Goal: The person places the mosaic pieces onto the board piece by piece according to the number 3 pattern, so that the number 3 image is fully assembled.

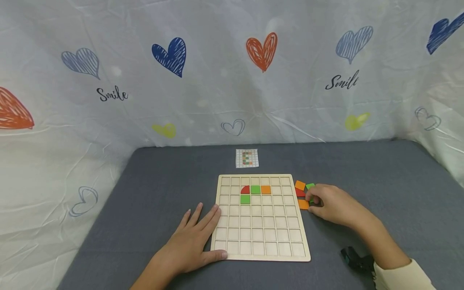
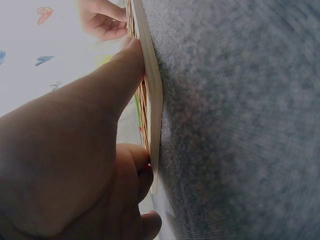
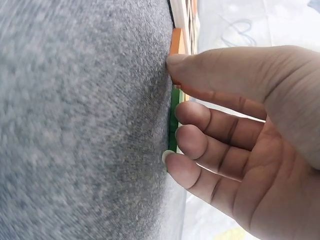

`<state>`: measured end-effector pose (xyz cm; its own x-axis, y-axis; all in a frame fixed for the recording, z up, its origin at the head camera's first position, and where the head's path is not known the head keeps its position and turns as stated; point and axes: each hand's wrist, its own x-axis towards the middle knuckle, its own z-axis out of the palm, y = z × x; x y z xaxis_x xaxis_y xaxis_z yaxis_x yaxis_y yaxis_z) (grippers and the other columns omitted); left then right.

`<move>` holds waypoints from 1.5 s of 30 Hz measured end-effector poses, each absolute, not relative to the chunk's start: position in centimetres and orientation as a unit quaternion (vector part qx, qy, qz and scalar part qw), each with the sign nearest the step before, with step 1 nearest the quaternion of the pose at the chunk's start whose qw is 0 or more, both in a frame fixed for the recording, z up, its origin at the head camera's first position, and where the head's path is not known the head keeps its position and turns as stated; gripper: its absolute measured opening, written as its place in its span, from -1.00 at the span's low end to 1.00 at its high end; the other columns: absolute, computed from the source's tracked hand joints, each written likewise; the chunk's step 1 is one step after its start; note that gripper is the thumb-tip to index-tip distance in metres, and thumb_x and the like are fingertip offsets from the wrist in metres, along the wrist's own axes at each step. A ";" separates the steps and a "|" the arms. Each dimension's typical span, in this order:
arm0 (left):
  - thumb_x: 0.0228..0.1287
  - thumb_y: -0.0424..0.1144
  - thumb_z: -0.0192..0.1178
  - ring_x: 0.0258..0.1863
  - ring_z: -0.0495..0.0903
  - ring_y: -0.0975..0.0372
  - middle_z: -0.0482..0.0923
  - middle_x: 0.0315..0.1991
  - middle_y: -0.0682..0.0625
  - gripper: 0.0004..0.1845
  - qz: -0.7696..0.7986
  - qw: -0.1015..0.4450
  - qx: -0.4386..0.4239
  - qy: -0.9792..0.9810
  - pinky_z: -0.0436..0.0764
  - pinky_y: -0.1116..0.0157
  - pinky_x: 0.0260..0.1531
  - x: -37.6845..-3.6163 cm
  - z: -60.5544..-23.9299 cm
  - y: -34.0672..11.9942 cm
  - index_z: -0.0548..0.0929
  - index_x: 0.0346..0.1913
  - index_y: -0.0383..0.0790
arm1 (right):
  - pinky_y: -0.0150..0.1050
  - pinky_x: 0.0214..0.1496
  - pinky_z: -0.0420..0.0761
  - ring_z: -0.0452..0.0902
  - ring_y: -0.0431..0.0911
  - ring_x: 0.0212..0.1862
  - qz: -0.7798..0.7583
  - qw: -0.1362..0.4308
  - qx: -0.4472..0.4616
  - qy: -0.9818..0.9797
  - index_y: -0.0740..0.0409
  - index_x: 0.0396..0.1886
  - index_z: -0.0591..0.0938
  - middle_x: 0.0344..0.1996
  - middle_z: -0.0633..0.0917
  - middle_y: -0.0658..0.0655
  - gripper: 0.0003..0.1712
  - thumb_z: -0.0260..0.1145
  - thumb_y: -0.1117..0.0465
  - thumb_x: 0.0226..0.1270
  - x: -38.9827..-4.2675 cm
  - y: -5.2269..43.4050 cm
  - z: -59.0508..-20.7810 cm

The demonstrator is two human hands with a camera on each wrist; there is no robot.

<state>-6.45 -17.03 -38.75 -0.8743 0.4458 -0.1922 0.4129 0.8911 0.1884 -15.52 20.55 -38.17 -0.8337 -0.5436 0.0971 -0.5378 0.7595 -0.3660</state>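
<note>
We judge the work barely begun: four tiles sit in the wooden grid board (image 1: 261, 241), the left hand (image 1: 192, 241) lies flat against its edge, and the right hand (image 1: 331, 205) pinches a green tile (image 3: 173, 117) among the loose tiles (image 1: 301, 186) on the bench (image 1: 362, 169).

The small pattern card (image 1: 247, 158) above the middle of the head view is too small for its coloured squares to be made out. Right of the wooden grid board (image 1: 261, 241), the right hand (image 1: 331, 205) covers part of the loose tiles (image 1: 300, 185), so their number cannot be told, nor whether the fingertips pinch one. A black object (image 1: 357, 261) at the lower right is partly hidden by the forearm. In the left wrist view the left hand (image 2: 65, 165) fills the left side, blurred and cut off by the frame edges. In the right wrist view the green tile (image 3: 173, 117) shows only its edge.
</note>
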 end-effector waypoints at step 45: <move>-0.03 0.53 -0.20 0.36 -0.32 0.00 -0.25 0.42 0.14 0.04 0.074 0.120 0.218 0.966 -0.18 -0.09 0.22 -6.3 -38.6 -17.0 -0.12 0.43 -0.01 | -0.39 -0.52 0.24 0.22 -0.31 -0.56 -0.209 0.016 -0.319 0.924 -0.11 -0.60 0.49 -0.67 0.36 -0.11 -0.82 0.32 0.24 -0.05 -15.8 18.2 -37.1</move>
